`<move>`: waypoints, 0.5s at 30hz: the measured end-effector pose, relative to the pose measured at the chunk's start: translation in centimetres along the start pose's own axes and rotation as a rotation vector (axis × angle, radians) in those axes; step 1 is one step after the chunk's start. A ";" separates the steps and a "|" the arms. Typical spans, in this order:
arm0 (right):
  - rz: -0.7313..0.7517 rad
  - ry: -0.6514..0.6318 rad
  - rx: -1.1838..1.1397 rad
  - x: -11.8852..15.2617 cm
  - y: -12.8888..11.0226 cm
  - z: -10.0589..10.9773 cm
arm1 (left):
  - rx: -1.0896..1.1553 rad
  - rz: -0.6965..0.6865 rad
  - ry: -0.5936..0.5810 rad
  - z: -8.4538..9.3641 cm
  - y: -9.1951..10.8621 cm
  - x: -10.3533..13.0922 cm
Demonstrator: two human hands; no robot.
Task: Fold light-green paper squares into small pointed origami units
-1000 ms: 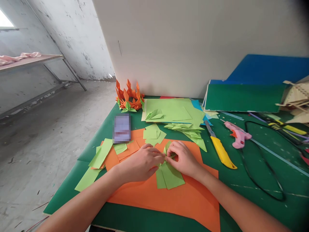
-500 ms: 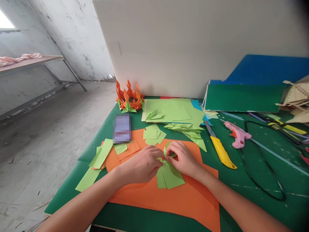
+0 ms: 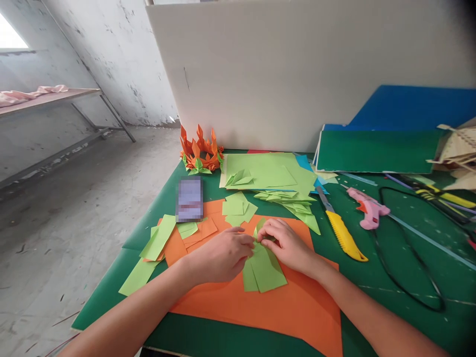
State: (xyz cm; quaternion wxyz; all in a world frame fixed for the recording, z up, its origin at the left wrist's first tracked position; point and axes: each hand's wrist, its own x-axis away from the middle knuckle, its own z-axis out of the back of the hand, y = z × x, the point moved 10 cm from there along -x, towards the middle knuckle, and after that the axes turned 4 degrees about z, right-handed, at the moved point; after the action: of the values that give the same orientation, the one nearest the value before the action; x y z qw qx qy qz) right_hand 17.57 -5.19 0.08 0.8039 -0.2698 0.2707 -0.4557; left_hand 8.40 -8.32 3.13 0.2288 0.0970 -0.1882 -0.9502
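Observation:
Over the middle of the orange paper (image 3: 286, 317), my left hand (image 3: 226, 255) and my right hand (image 3: 280, 243) meet fingertip to fingertip. Both are closed in a pinch on a small piece of light green paper (image 3: 260, 226), mostly hidden by the fingers. Just below the fingertips lie loose green paper pieces (image 3: 268, 275) on the orange sheet. Beyond the hands is a small pile of green paper squares (image 3: 235, 207). Left of my left hand, more green strips (image 3: 158, 240) overlap the orange sheet's edge.
An orange and green folded-paper crown (image 3: 201, 153) stands at the back left, near a blurred purple box-like object (image 3: 190, 199). Green sheets (image 3: 260, 168) lie at the back. To the right are a yellow utility knife (image 3: 344, 235), blade out, and a pink glue gun (image 3: 370, 208) with a black cord.
The fingertips have shifted slightly around the small green paper, and less of it shows now. The whole view has moved a little; the other things stay in place.

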 end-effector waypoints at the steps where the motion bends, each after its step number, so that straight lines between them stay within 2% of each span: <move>1: -0.002 0.003 0.002 0.1 0.1 0.1 | 0.002 0.001 -0.002 0.0 -0.1 0.0; 15: 0.039 -0.043 -0.021 0.6 0.8 1.0 | -0.049 0.004 0.000 -0.1 -0.6 0.0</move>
State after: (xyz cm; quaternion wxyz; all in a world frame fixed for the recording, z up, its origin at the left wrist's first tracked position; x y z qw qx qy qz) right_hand 18.97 -5.16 0.19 0.8153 -0.2826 0.2635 -0.4312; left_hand 8.24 -7.85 2.79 0.2329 0.0908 -0.1651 -0.9541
